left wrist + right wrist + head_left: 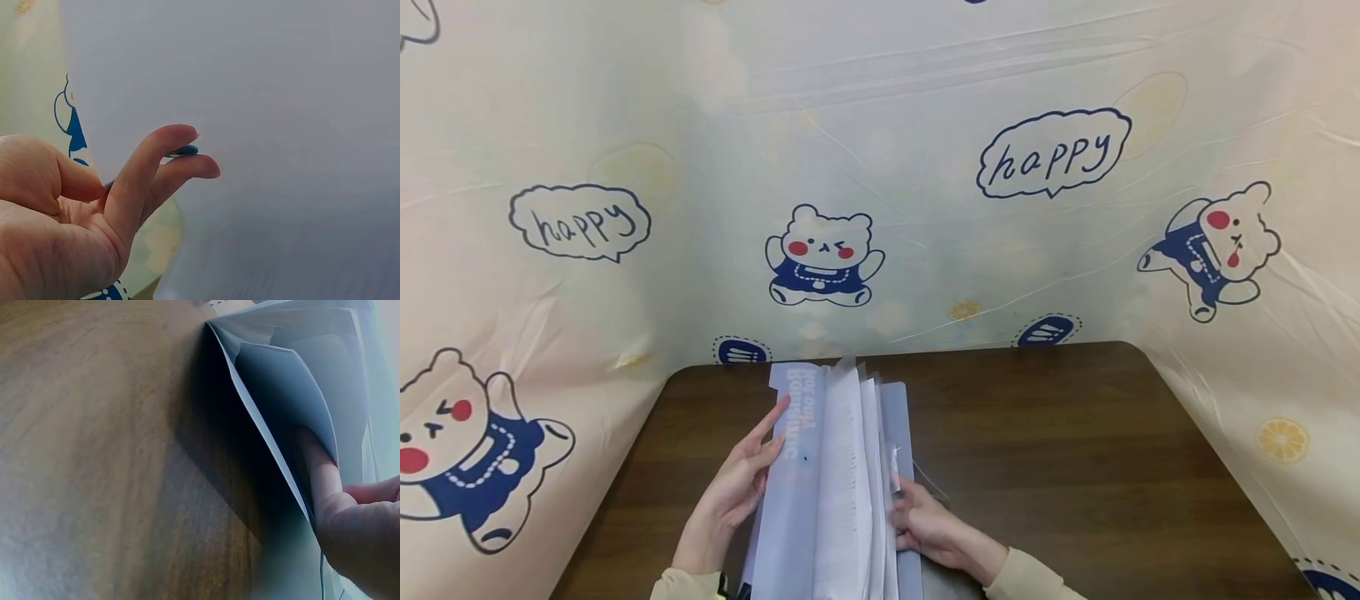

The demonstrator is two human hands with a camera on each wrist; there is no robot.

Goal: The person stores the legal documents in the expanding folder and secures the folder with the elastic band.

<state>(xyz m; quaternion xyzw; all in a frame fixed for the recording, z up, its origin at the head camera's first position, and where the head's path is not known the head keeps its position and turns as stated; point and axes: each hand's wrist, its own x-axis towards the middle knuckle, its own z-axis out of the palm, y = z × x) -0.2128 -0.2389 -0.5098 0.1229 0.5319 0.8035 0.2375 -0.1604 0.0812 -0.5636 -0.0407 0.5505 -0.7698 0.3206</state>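
Observation:
A light blue expanding file folder (786, 508) stands spread on the table, packed with white papers (842, 483). At its left side my left hand (733, 483) grips the lettered front cover, thumb and fingers around the edge. In the left wrist view a small teal piece (184, 151) shows between two fingertips; what it is cannot be made out. My right hand (932, 525) pinches a divider at the folder's right side. The right wrist view shows one finger reaching inside a pocket (284, 387), its tip in shadow.
The brown wooden table (1075, 450) extends to both sides of the folder. A printed cloth (925, 250) with bears and lettering surrounds the table at the back and sides. A thin cord (931, 481) loops out beside the right hand.

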